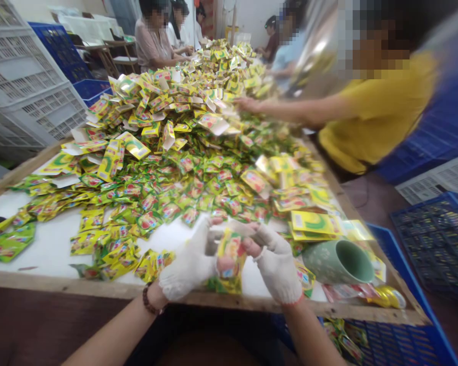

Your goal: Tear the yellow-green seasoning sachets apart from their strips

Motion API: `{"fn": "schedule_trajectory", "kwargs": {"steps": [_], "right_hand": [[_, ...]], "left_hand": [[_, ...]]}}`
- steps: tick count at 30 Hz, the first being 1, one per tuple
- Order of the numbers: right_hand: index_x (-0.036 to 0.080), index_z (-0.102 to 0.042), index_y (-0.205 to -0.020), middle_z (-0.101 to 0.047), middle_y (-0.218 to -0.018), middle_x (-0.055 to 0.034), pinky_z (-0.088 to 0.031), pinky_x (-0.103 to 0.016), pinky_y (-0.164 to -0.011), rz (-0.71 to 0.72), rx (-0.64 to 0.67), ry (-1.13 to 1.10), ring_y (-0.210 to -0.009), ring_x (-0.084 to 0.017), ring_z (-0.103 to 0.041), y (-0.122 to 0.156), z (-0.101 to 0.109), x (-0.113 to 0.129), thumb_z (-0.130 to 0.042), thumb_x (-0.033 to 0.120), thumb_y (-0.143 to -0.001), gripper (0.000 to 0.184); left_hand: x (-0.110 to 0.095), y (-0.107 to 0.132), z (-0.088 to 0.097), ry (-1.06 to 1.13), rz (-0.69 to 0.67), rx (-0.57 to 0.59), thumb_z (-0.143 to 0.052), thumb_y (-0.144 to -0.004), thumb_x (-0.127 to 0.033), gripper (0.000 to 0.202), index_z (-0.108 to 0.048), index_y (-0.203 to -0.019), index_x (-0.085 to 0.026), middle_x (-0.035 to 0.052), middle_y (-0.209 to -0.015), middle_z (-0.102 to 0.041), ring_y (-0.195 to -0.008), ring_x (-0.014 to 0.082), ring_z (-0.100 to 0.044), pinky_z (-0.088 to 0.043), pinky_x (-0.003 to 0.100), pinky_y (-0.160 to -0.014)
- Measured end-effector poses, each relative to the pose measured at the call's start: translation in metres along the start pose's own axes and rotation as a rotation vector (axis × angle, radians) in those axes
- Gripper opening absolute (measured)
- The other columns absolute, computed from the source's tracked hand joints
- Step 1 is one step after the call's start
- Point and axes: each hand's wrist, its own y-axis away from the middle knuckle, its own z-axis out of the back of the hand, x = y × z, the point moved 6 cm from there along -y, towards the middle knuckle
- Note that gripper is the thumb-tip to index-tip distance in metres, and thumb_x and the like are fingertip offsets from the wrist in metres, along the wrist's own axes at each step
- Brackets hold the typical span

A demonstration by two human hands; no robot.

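Both my hands wear white gloves that leave the fingertips bare, and they meet over the table's near edge. Between them is a small yellow packet (231, 251) with red and green print, blurred by motion. My left hand (193, 262) grips its left side, thumb across the front. My right hand (273, 259) pinches its right upper edge with thumb and fingers. Loose yellow sachets (116, 249) lie left of my left hand. Green sachets (191, 213) spread just beyond my hands. Flat yellow cartons (315, 223) are stacked beyond my right hand.
A green cup (339, 262) lies on its side at the right, near a yellow-capped item (389, 297). A wooden rim (99, 290) edges the table. A large heap of cartons (198, 107) fills the far part. Co-workers stand along both sides; a yellow-sleeved person's hand (248, 105) reaches in. Blue crates (397, 340) stand below right.
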Motion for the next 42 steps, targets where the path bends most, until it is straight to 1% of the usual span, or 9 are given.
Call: {"fn": "schedule_trajectory", "kwargs": {"steps": [3,11,14,22,28,31,36,40,42], "right_hand": [[0.021,-0.071,-0.095,-0.071,-0.089,-0.0036,-0.053,-0.032,-0.074,0.067,-0.033,0.131,-0.081,-0.021,-0.064,0.005,0.003,0.009,-0.063,0.033,-0.082,0.02],[0.018,-0.074,-0.087,-0.069,-0.076,-0.0015,-0.052,-0.028,-0.065,-0.087,0.133,0.148,-0.07,-0.017,-0.062,0.003,0.001,0.008,-0.067,0.035,-0.078,0.021],[0.018,-0.075,-0.087,-0.07,-0.075,-0.0015,-0.053,-0.028,-0.065,-0.111,0.098,0.135,-0.069,-0.017,-0.063,0.002,0.003,0.003,-0.067,0.034,-0.077,0.02],[0.024,-0.072,-0.11,-0.074,-0.103,-0.0041,-0.055,-0.038,-0.084,0.077,0.308,0.287,-0.094,-0.024,-0.069,0.013,0.001,0.012,-0.062,0.029,-0.084,0.029],[0.027,-0.074,-0.102,-0.076,-0.092,-0.0021,-0.057,-0.035,-0.078,0.168,0.179,0.326,-0.084,-0.022,-0.07,0.017,0.0,0.006,-0.065,0.02,-0.08,0.025],[0.022,-0.072,-0.099,-0.074,-0.092,-0.0036,-0.057,-0.033,-0.076,0.07,0.102,0.271,-0.084,-0.022,-0.069,0.015,-0.004,0.001,-0.066,0.023,-0.079,0.022],[0.018,-0.064,-0.105,-0.07,-0.094,-0.0058,-0.054,-0.032,-0.073,-0.09,0.145,0.311,-0.082,-0.02,-0.065,0.012,-0.008,-0.009,-0.061,0.029,-0.08,0.028],[0.016,-0.049,-0.129,-0.062,-0.11,-0.0112,-0.053,-0.036,-0.073,-0.211,0.065,0.597,-0.087,-0.022,-0.063,0.016,0.011,-0.027,-0.064,0.035,-0.075,0.059],[0.016,-0.051,-0.124,-0.064,-0.1,-0.0093,-0.052,-0.035,-0.07,-0.298,0.111,0.658,-0.081,-0.022,-0.063,0.022,0.013,-0.036,-0.061,0.037,-0.077,0.052]], "left_hand": [[0.008,0.004,-0.015,0.0,0.163,0.143,-0.074,-0.069,-0.04,0.058,-0.052,-0.118,-0.016,0.0058,-0.09,-0.065,-0.075,0.0159,-0.061,-0.05,0.03,-0.073],[0.01,0.004,-0.009,-0.38,0.221,0.076,-0.067,-0.068,-0.029,0.021,-0.06,-0.082,-0.014,-0.0032,-0.069,-0.057,-0.061,0.01,-0.047,-0.04,0.021,-0.058],[0.004,0.006,-0.011,-0.489,0.21,0.12,-0.06,-0.07,-0.026,0.012,-0.058,-0.074,-0.015,-0.005,-0.063,-0.051,-0.057,0.0086,-0.042,-0.037,0.021,-0.055],[0.016,0.01,-0.005,-0.351,0.3,0.104,-0.065,-0.065,-0.036,0.026,-0.059,-0.077,-0.014,-0.0017,-0.068,-0.055,-0.06,0.0106,-0.045,-0.038,0.023,-0.056],[0.019,0.013,-0.007,-0.265,0.334,0.091,-0.069,-0.065,-0.045,0.034,-0.059,-0.076,-0.014,-0.0009,-0.066,-0.059,-0.057,0.0113,-0.05,-0.041,0.023,-0.054],[0.004,0.015,0.006,-0.47,0.194,-0.031,-0.064,-0.074,-0.044,0.032,-0.061,-0.085,-0.015,0.0014,-0.077,-0.063,-0.067,0.0138,-0.055,-0.045,0.025,-0.061],[-0.026,0.037,0.043,-1.097,-0.038,-0.482,-0.057,-0.08,-0.051,0.046,-0.056,-0.111,-0.017,0.0093,-0.102,-0.062,-0.09,0.0239,-0.059,-0.048,0.034,-0.077],[-0.008,0.045,0.046,-1.406,0.134,-0.421,-0.05,-0.085,-0.047,0.05,-0.05,-0.125,-0.017,0.0122,-0.107,-0.062,-0.099,0.0276,-0.06,-0.047,0.038,-0.084],[0.005,0.044,0.042,-1.436,0.242,-0.388,-0.052,-0.085,-0.046,0.056,-0.044,-0.132,-0.017,0.013,-0.108,-0.063,-0.101,0.0285,-0.061,-0.046,0.038,-0.085]]}}
